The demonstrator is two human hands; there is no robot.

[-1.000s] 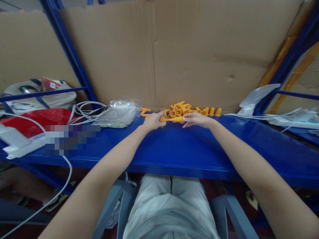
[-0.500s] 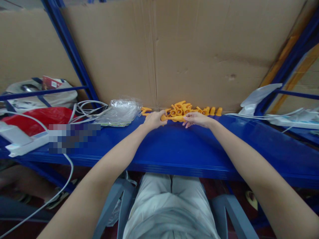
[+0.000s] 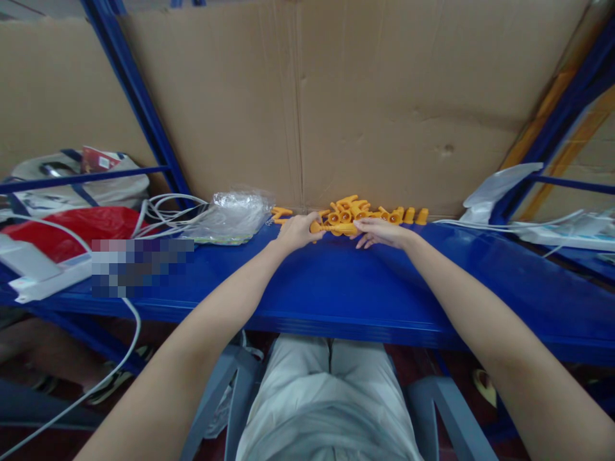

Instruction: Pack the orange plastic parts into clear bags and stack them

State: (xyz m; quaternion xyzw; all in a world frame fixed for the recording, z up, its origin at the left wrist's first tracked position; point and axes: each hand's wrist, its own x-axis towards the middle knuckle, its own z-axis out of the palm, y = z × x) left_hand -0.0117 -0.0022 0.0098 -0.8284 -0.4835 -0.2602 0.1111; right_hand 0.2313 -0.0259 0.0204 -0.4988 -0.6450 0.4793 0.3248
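Though slim-necked, a round-ended orange piece (image 3: 344, 228) in the grip of left fingers (image 3: 310, 221) and right fingers (image 3: 365, 225).

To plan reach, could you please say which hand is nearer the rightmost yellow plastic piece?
Right: the right hand is left of that yellow piece; the left hand, farther left.

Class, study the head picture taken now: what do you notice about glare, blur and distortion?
Head view: glints on the clear plastic packet; pale sheen on the blue table; yellow part between left hand and right hand too soft for fine detail; blue uprights splay outward at top, suggesting wide-angle distortion.
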